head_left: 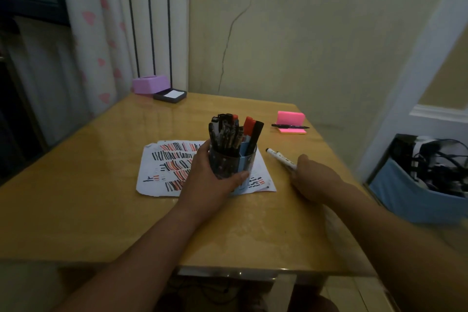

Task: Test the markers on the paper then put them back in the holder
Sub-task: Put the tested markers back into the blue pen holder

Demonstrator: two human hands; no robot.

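Note:
A round blue holder (245, 159) packed with several black and red markers (229, 132) stands on a white paper (162, 167) covered in black and red test strokes. My left hand (210, 180) wraps around the holder's near left side. To the right, my right hand (314, 180) grips the rear end of a white marker with a black cap (279, 158), which lies slanted on the table and points up-left. Another black marker (290, 126) rests across a pink sticky-note pad (291, 121) at the back right.
The wooden table (101, 197) has its near edge just below my forearms. A purple box (150, 83) and a dark tray with white notes (170, 95) sit at the far left corner. A blue bin with cables (417, 185) stands off the table's right side.

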